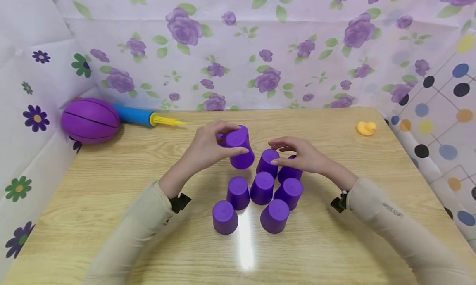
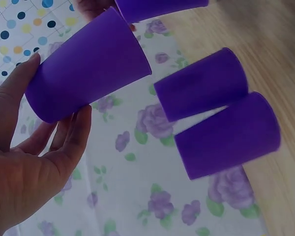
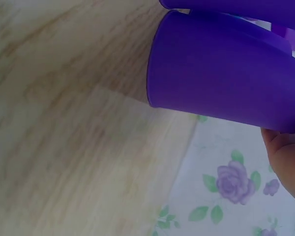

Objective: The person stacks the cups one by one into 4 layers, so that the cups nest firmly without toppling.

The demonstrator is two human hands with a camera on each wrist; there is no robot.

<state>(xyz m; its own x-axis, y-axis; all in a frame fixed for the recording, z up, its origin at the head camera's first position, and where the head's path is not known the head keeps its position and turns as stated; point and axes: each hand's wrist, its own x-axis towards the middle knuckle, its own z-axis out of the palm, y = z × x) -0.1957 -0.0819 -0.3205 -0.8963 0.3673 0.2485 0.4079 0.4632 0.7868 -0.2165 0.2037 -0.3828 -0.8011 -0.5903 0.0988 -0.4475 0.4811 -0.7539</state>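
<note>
My left hand (image 1: 208,142) grips an upside-down purple cup (image 2: 88,69) between thumb and fingers. In the left wrist view its rim appears raised off the table. Two more purple cups (image 2: 226,137) stand beyond it, mostly hidden by the hand and cup in the head view. On the right, my right hand (image 1: 299,153) has its fingers and thumb around the upper part of another purple cup (image 1: 267,166). Partly covered by that hand is a purple cup (image 1: 288,173). Nearer the front, several upside-down purple cups (image 1: 261,189) stand in slanting rows.
On the wooden table (image 1: 111,202) lie a purple ball (image 1: 90,120) and a blue pump (image 1: 137,115) with a yellow nozzle at the back left. A yellow rubber duck (image 1: 366,128) sits at the back right. Flower-patterned sheeting (image 1: 238,45) rises behind the table.
</note>
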